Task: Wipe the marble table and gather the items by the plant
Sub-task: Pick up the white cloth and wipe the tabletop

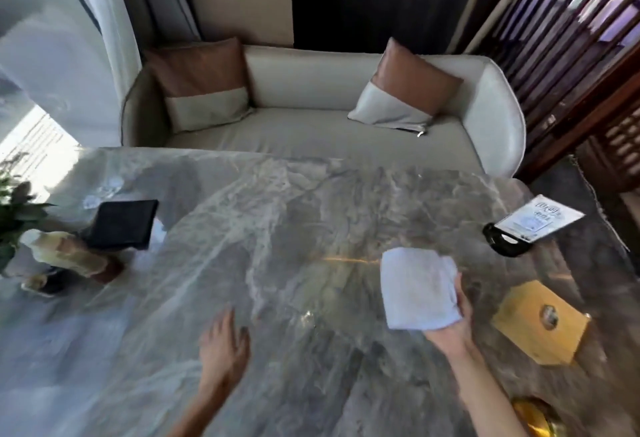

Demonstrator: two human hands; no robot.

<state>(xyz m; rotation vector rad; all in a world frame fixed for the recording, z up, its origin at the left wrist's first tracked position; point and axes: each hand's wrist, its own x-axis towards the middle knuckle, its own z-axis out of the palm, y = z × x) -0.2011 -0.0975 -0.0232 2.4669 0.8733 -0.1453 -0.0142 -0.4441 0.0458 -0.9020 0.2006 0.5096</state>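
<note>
Marble table point(311, 228), grey-veined and glossy, fills the near scene; at its left the plant point(14, 208) is cut by the frame and the pale bottle point(65, 253) beside it is blurred, next to a flat black square point(123, 225). Right hand point(453, 322) clasps a folded white terry cloth point(415, 294) right of centre, its fingers hidden behind the cloth, while the left hand point(225, 343) lies flat nearer, fingers straight and slightly apart. Yellow box point(540, 325) with a round hole sits near right.

bare left hand point(225, 343), bare right hand point(452, 327)
</note>
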